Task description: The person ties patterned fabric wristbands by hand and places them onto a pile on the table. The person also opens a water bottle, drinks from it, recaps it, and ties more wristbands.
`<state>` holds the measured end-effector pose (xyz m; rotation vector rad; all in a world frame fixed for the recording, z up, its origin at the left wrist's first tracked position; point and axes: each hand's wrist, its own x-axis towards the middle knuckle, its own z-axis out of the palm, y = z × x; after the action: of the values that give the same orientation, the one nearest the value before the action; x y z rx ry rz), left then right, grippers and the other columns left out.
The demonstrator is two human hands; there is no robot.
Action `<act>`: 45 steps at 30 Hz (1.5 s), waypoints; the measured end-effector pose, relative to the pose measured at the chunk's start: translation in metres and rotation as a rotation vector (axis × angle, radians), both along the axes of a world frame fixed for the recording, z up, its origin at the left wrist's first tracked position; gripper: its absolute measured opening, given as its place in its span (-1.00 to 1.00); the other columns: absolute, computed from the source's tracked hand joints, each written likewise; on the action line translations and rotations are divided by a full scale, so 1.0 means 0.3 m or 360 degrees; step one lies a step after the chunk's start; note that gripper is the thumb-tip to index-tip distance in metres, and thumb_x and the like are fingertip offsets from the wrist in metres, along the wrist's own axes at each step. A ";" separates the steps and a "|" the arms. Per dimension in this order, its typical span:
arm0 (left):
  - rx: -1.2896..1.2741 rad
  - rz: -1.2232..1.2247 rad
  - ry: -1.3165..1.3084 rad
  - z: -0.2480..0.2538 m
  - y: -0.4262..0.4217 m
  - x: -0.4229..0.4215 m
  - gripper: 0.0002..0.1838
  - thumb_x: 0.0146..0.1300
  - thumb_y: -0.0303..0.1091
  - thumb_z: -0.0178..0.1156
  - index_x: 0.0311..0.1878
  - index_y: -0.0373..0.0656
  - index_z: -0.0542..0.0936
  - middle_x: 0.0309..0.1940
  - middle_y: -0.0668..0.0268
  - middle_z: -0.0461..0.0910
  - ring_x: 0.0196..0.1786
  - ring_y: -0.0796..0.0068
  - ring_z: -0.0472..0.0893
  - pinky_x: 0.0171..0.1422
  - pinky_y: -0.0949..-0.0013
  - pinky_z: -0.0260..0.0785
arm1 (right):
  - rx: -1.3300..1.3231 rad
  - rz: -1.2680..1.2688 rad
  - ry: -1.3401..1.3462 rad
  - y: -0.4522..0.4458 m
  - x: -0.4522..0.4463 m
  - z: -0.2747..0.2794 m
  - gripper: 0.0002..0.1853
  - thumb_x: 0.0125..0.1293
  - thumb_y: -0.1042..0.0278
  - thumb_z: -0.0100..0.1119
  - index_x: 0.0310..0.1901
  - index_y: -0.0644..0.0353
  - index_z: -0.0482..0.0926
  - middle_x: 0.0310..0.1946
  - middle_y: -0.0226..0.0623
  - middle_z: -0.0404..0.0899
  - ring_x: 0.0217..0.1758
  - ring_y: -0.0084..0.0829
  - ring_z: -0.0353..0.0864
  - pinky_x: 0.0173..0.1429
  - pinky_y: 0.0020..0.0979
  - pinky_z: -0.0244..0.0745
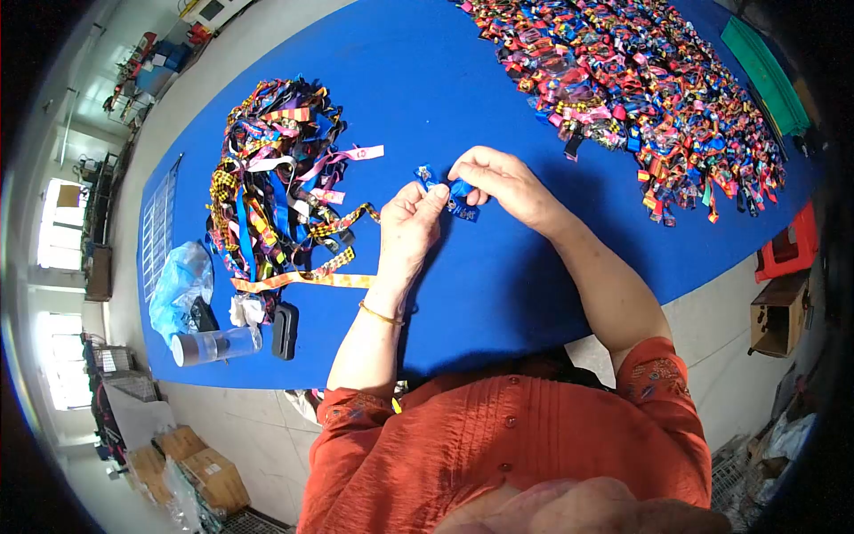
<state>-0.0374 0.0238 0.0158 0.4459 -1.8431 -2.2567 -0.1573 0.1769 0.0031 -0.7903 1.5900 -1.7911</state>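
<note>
Between my two hands is a blue printed ribbon strap [462,210], bunched or folded small. My left hand [412,220] pinches it between thumb and fingers. From the other side my right hand [503,182] closes its fingertips on the same strap, near a blue loop. One end of the strap sticks up past my left thumb, and another part hangs below the fingers. Both hands are held over the blue table cover [382,107]. Left of them lies a heap of long patterned ribbon straps [276,178], a few ends reaching toward my left wrist.
A large pile of small bundled straps [632,89] covers the far right. At the left edge are a clear bottle [218,345], a black case [285,331] and a blue plastic bag [182,285]. A red stool [790,245] and a cardboard box [778,316] stand at the right.
</note>
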 end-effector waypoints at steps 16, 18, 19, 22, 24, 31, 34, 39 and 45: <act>-0.0407 -0.0298 -0.0167 0.013 0.015 0.008 -0.72 0.43 -0.18 0.30 -0.37 -0.06 0.52 -0.69 0.64 0.32 -0.67 0.83 0.19 -0.60 0.57 -0.08 | -0.0024 0.0072 0.0049 -0.006 0.003 -0.016 -0.92 0.40 0.41 0.25 -0.23 0.22 0.61 -0.43 -0.59 0.54 -0.37 -0.77 0.46 -0.33 -0.62 0.35; -0.0272 -0.0325 -0.0157 0.005 0.012 0.008 -0.70 0.44 -0.16 0.28 -0.39 -0.05 0.51 -0.69 0.63 0.32 -0.67 0.82 0.18 -0.60 0.56 -0.08 | -0.0073 0.0036 0.0045 -0.009 0.005 -0.020 -0.92 0.40 0.41 0.25 -0.24 0.22 0.60 -0.43 -0.59 0.54 -0.38 -0.77 0.45 -0.33 -0.61 0.35; -0.0206 -0.0337 -0.0151 0.000 0.010 0.008 -0.69 0.44 -0.15 0.28 -0.40 -0.05 0.50 -0.69 0.63 0.31 -0.67 0.82 0.18 -0.60 0.56 -0.08 | -0.0098 0.0019 0.0043 -0.011 0.005 -0.023 -0.91 0.40 0.41 0.25 -0.24 0.22 0.60 -0.43 -0.59 0.54 -0.38 -0.77 0.45 -0.33 -0.61 0.35; -0.0187 -0.0324 -0.0102 -0.016 0.007 0.010 -0.67 0.47 -0.14 0.23 -0.42 -0.04 0.49 -0.69 0.62 0.31 -0.66 0.81 0.18 -0.59 0.55 -0.07 | -0.0080 -0.0011 0.0052 -0.013 0.002 -0.027 -0.92 0.40 0.42 0.25 -0.25 0.22 0.59 -0.44 -0.57 0.55 -0.38 -0.75 0.48 -0.32 -0.59 0.39; -0.0269 -0.0280 -0.0176 -0.001 0.006 0.019 -0.70 0.48 -0.16 0.22 -0.39 -0.08 0.53 -0.64 0.63 0.34 -0.60 0.82 0.22 -0.55 0.56 -0.02 | -0.0051 -0.0051 0.0172 -0.016 0.017 -0.020 -0.91 0.41 0.43 0.24 -0.26 0.23 0.59 -0.43 -0.55 0.56 -0.37 -0.74 0.50 -0.30 -0.57 0.42; -0.0728 -0.0063 -0.0143 -0.027 0.013 0.007 -0.74 0.46 -0.25 0.23 -0.37 -0.13 0.58 -0.56 0.63 0.39 -0.49 0.81 0.27 -0.47 0.56 0.06 | 0.0260 -0.0412 0.0893 -0.008 0.027 -0.014 -0.88 0.33 0.34 0.27 -0.25 0.19 0.58 -0.35 -0.15 0.69 -0.27 -0.28 0.73 -0.19 -0.25 0.60; -0.0795 -0.0043 -0.0134 -0.007 0.027 0.011 -0.69 0.49 -0.27 0.20 -0.43 -0.11 0.49 -0.56 0.65 0.27 -0.48 0.80 0.18 -0.47 0.53 -0.03 | 0.0230 -0.0515 0.1035 -0.009 0.039 -0.006 -0.85 0.27 0.29 0.27 -0.31 0.17 0.54 -0.37 -0.12 0.64 -0.27 -0.05 0.68 -0.21 -0.13 0.56; -0.0539 -0.0115 0.0043 -0.031 0.030 0.009 -0.69 0.52 -0.29 0.17 -0.42 -0.08 0.41 -0.55 0.63 0.29 -0.49 0.83 0.15 -0.46 0.57 -0.07 | 0.0240 -0.0502 0.1019 -0.001 0.058 0.016 -0.81 0.28 0.27 0.22 -0.31 0.18 0.47 -0.38 -0.13 0.61 -0.26 -0.05 0.65 -0.20 -0.08 0.51; -0.0553 -0.0137 0.0032 -0.022 0.049 0.005 -0.66 0.51 -0.20 0.20 -0.41 -0.09 0.42 -0.57 0.63 0.31 -0.52 0.83 0.15 -0.47 0.60 -0.09 | 0.0240 -0.0321 0.0926 0.015 0.060 0.035 -0.75 0.31 0.20 0.25 -0.28 0.22 0.50 -0.35 -0.10 0.63 -0.27 -0.07 0.66 -0.18 -0.08 0.51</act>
<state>-0.0358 0.0385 0.0090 0.2879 -2.2219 -1.9209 -0.1391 0.1813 0.0137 -1.1865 2.2148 -1.6308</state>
